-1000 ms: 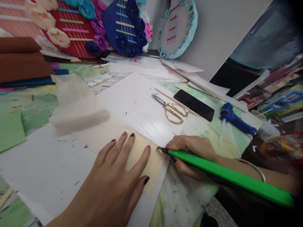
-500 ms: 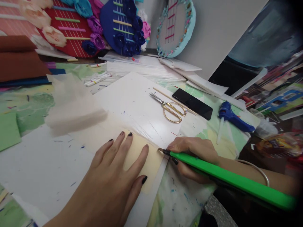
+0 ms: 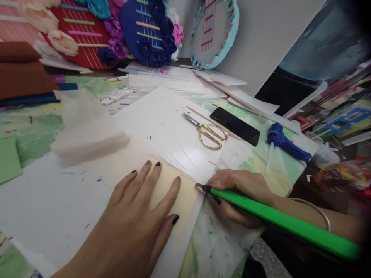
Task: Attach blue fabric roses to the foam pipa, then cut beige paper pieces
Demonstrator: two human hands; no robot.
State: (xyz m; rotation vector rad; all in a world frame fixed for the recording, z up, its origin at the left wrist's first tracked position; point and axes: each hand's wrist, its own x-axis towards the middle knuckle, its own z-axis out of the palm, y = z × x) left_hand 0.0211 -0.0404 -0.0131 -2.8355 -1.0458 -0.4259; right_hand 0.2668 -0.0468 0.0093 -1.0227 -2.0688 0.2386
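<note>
While the left hand (image 3: 130, 220) stays flat on the cream paper (image 3: 185, 204), fingers spread apart, the blade (image 3: 199, 185) has slid slightly away from its index fingertip, toward the paper's right corner. The right hand (image 3: 243, 185) keeps its fingers clamped round the front of the green cutter (image 3: 278, 216), whose body reaches out past the desk's (image 3: 216, 235) right edge. Beyond the desk's right corner lie a clear plastic bag (image 3: 326, 154), its contents too blurred to tell, and a printed snack packet (image 3: 342, 176). Inside that corner rests the blue glue gun (image 3: 286, 143), with the black phone (image 3: 235, 125) and gold-handled scissors (image 3: 205, 131) farther left. The white sheet (image 3: 150, 112) under the paper has bare room toward the desk's far edge, sprinkled with small scraps; the patterned cover shows between its right side and the desk's near edge.
</note>
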